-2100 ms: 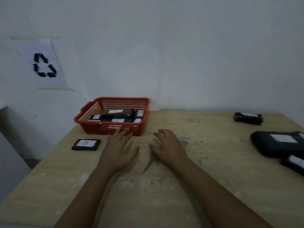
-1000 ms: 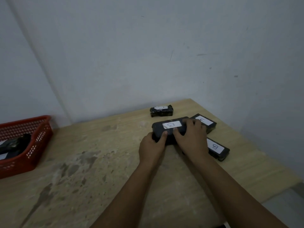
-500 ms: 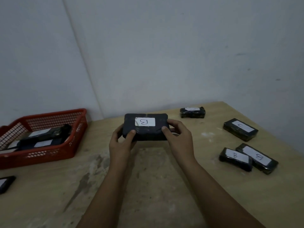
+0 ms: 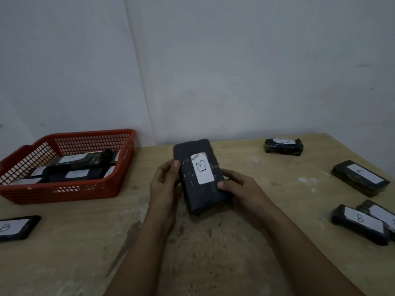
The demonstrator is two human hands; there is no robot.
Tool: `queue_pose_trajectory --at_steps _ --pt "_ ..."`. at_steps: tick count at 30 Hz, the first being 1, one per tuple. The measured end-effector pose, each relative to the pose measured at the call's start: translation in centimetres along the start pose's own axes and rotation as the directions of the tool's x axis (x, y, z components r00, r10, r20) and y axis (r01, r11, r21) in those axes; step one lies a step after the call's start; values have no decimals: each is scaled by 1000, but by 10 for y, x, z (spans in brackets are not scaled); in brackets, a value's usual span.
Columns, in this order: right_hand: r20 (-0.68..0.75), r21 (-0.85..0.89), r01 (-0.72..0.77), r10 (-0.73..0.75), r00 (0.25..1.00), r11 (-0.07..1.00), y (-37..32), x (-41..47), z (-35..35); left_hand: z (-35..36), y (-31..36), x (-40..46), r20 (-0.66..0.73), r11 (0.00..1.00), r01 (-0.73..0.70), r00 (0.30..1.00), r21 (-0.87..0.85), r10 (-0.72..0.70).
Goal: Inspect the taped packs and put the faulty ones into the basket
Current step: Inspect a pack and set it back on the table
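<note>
Black taped pack (image 4: 201, 178) with white label "B": long axis runs near-to-far, far end tilted slightly left, held above the table (image 4: 213, 263) centre. Left hand (image 4: 164, 184) grips its left edge, right hand (image 4: 241, 189) its right edge, thumbs on top. Half a second ago its long axis lay left-to-right. Red basket (image 4: 64, 191) sits far left.
</note>
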State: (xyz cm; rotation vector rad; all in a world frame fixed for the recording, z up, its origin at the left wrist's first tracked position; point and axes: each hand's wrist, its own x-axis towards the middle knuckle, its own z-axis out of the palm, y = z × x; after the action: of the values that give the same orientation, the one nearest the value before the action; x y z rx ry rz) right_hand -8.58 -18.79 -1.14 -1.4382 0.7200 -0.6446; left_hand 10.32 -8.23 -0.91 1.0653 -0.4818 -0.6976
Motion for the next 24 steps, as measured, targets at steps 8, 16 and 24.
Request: queue_pose_trajectory --at_steps 8,16,24 --pt "-120 418 30 22 993 908 -1 4 19 15 -6 -14 217 993 28 975 115 -53" --pt "-112 345 98 -62 992 934 -3 0 21 17 -14 -12 130 948 -82 991 308 43" --pt "-271 293 145 -63 960 945 0 5 10 3 -3 -3 -86 979 -39 995 198 57"
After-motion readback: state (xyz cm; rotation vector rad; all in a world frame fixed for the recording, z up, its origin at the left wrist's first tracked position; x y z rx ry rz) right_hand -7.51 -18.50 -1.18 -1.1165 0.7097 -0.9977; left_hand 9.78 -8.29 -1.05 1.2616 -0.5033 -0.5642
